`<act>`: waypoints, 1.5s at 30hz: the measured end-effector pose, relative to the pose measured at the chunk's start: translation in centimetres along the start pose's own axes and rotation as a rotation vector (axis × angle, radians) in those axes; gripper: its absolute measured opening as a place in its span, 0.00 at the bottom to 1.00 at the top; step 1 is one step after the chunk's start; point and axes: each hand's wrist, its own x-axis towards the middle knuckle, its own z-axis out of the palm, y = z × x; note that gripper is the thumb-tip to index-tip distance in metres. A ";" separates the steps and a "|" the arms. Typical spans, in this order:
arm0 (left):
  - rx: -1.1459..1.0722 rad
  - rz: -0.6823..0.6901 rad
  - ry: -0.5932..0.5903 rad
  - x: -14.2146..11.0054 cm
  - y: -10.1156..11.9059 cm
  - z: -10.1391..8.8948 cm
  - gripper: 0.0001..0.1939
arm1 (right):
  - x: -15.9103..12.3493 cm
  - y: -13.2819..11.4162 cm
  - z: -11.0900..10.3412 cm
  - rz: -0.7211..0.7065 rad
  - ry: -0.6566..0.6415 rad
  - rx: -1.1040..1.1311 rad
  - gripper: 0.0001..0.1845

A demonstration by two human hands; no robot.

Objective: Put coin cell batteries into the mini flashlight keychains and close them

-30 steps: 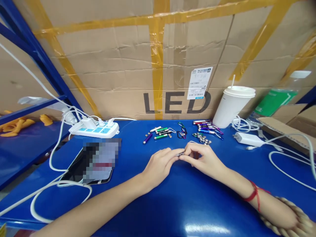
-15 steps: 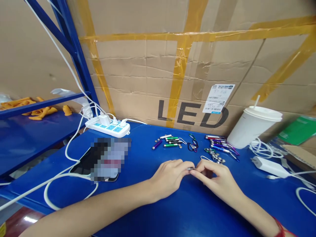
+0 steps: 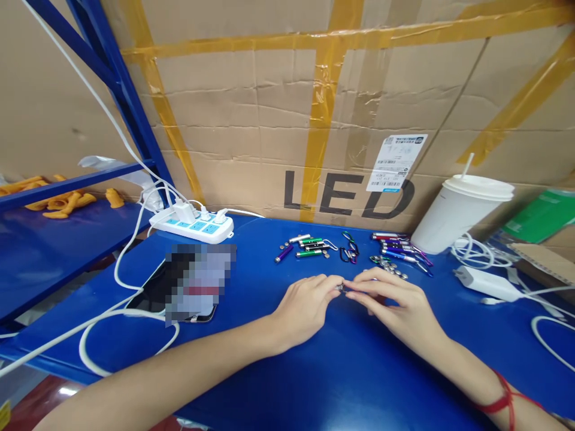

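Over the blue tabletop (image 3: pixel 359 371), my left hand (image 3: pixel 303 311) is closed in a pinch around a small silvery metal piece (image 3: pixel 339 288), mostly hidden by the fingers. My right hand (image 3: pixel 399 302) meets it from the right, thumb and index fingertip at the piece's end. Just beyond my hands lies a group of keychain penlights (image 3: pixel 309 246) in purple, green, black and silver. Small carabiner clips (image 3: pixel 349 248) lie to their right. Farther right are more penlights with clips (image 3: pixel 398 246) and a heap of button cells (image 3: pixel 393 269).
A white power strip (image 3: pixel 193 224) with plugs stands at the back left, near a phone (image 3: pixel 153 293) and loose white cables. At right are a lidded white cup (image 3: pixel 458 212) and a white charger (image 3: pixel 487 284). A large cardboard box (image 3: pixel 251 131) walls off the back.
The whole view has shifted slightly, so things sit higher in the picture. My right-hand fingers have spread a little and changed their hold at the end of the silvery piece.
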 end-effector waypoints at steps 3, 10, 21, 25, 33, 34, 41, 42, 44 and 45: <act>0.077 -0.005 -0.009 0.0 0.1 0.0 0.13 | 0.1 0.0 0.1 0.088 -0.048 0.158 0.07; 0.037 -0.011 -0.102 0.0 0.1 -0.3 0.11 | -0.1 0.3 0.9 0.307 -0.050 0.429 0.08; -0.056 0.010 -0.124 -0.1 -0.1 -0.3 0.04 | -0.1 0.0 0.6 0.332 -0.079 0.447 0.11; 0.024 0.086 -0.075 -0.1 -0.4 0.0 0.06 | -0.1 0.2 0.7 0.317 -0.089 0.398 0.13; 0.103 0.168 0.022 -0.2 -0.7 0.4 0.08 | 0.0 0.1 0.8 0.284 -0.077 0.246 0.17; 0.106 0.178 0.031 -0.2 -0.7 0.4 0.09 | 0.0 0.0 0.8 0.300 -0.081 0.252 0.18; 0.069 0.189 0.081 -0.1 -0.8 0.6 0.11 | 0.1 -0.4 1.0 0.535 -0.098 0.449 0.19; 0.047 0.174 0.085 -0.1 -0.8 0.6 0.11 | 0.1 -0.4 1.0 0.556 -0.097 0.468 0.20; -0.003 0.138 0.078 0.0 -0.6 0.5 0.09 | 0.2 -0.4 0.9 0.575 -0.099 0.471 0.20; -0.027 0.122 0.066 0.0 -0.5 0.4 0.08 | 0.2 -0.4 0.9 0.579 -0.107 0.459 0.20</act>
